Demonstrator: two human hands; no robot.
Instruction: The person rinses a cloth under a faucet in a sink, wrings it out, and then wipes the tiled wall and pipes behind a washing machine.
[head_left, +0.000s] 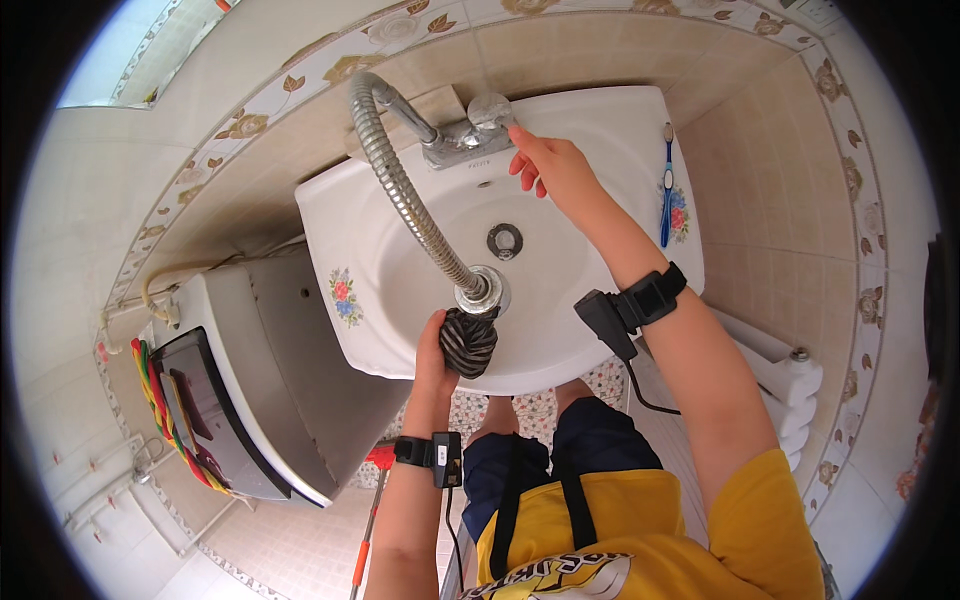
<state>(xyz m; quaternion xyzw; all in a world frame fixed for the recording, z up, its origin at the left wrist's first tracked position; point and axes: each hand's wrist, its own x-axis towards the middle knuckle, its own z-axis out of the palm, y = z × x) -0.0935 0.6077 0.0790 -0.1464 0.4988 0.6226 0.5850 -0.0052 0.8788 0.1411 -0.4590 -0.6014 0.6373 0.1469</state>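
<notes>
My left hand (431, 360) holds a wadded dark item with grey stripes (469, 345), perhaps cloth, at the near rim of the white ceramic washbasin (405, 300). Directly above the wad is the round metal outlet (484, 291) of a flexible ribbed faucet spout (397, 184). At the back of the basin, a fingertip of my right hand (551, 165) meets the small lever of the round tap knob (489, 111). Its other fingers are loosely bent, with nothing seen in them. I cannot tell whether water is running. A drain (505, 241) shows at the basin's bottom.
A blue-and-white toothbrush (667, 187) lies on the basin's right ledge. To the left stands a washing machine (277, 375) with striped cloth (161, 412) along its lid. A red-and-grey pole (369, 525) leans below. White containers (795, 397) stand at right.
</notes>
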